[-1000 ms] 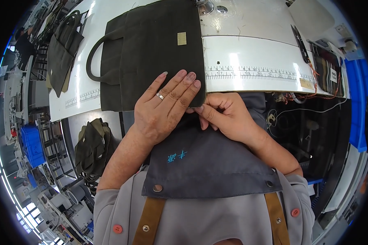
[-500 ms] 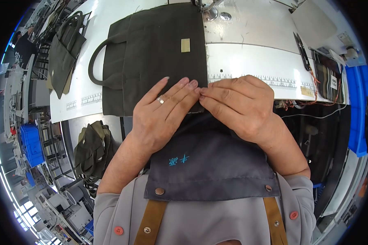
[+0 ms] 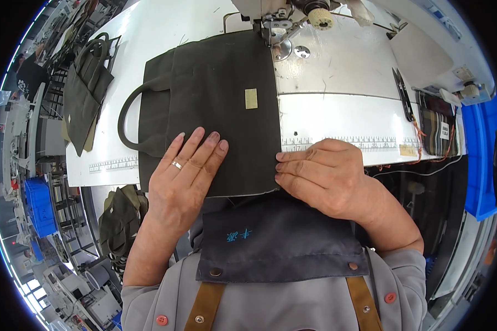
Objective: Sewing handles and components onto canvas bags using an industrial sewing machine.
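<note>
Rests the left grip (image 3: 175,185) open and palm down on the bag (image 3: 221,71), with a ring (image 3: 176,165) on one finger. Holds the right grip (image 3: 328,179) with fingertips bunched at the bag's right edge, near the lower corner; cannot tell pinching from mere touching.

Just beyond the bag's upper right corner, a sewing machine (image 3: 276,25). Underneath, a glossy white desk (image 3: 337,116), marked with a ruler scale (image 3: 381,144) along the front and dotted with thread scraps (image 3: 324,85). Toward its right end, black scissors (image 3: 405,99), orange threads (image 3: 419,132) and a striped cloth (image 3: 439,132); toward its left end, a second bag (image 3: 88,99), also dark. Lower, off the desk to the left, a cloth heap (image 3: 119,220). Farther out, a blue bin (image 3: 480,165) on the right, a blue crate (image 3: 40,207) on the left, and a person (image 3: 30,74) in dark clothing.

As for the bag, lies flat on the desk, slightly over the front edge: dark olive, nearly square, with a handle (image 3: 122,124) looping out leftward and a small pale yellow patch (image 3: 251,99) toward the right.

Compared with half a second ago, has drawn the left grip leftward, from nearly fingertip to fingertip with the right to well apart. Shows more of the sewing machine at the top.
</note>
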Tool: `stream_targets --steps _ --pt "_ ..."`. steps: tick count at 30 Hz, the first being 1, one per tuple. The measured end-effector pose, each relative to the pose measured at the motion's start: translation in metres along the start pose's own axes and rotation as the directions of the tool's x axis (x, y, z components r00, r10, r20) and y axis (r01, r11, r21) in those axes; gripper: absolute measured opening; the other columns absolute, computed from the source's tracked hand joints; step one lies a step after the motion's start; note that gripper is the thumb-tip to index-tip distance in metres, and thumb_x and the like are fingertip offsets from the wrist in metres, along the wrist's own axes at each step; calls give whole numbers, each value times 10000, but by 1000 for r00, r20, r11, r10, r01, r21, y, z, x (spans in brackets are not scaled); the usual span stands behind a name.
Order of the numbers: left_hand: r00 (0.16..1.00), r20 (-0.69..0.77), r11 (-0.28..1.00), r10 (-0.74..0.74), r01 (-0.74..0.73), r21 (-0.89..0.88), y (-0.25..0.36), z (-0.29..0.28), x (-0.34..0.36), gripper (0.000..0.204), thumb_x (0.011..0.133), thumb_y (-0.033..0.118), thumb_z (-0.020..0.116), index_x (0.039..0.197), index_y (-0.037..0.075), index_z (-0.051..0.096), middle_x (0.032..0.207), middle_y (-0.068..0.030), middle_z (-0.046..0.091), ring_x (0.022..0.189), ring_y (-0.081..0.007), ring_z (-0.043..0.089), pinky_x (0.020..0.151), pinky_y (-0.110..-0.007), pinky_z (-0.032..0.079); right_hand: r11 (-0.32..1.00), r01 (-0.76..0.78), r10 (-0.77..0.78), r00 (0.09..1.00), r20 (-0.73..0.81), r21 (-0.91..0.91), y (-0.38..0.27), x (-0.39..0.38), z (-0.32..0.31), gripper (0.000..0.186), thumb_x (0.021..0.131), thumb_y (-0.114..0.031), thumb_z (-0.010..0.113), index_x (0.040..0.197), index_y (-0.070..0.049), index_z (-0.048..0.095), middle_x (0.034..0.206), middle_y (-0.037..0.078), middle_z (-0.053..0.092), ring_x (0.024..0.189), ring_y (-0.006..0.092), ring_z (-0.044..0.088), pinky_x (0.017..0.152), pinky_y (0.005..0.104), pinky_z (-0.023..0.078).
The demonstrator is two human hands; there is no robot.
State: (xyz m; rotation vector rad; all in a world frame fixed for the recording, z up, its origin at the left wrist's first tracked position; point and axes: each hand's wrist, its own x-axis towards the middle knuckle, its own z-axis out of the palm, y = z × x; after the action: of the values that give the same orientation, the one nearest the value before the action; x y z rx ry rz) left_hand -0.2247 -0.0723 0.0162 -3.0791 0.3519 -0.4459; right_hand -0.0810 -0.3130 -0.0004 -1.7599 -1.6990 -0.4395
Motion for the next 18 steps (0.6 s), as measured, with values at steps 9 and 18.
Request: stream_targets --steps 9,18 --pt "998 56 995 -7 12 -96 -20 3 27 466 884 25 576 1338 41 681 1367 -124 676 1325 -306 616 1142 -469 456 1000 17 -15 993 115 -14 38 21 -7 128 722 -99 705 808 -58 619 811 50 660 735 198 692 633 329 525" --pt "997 70 979 -30 43 -200 -51 12 59 619 765 -113 575 1359 36 658 1397 -139 657 1356 -307 587 1174 -481 435 997 52 -41 984 172 -58 82 45 -5 158 711 -125 692 739 -79 543 703 47 555 659 242 642 583 374 517"
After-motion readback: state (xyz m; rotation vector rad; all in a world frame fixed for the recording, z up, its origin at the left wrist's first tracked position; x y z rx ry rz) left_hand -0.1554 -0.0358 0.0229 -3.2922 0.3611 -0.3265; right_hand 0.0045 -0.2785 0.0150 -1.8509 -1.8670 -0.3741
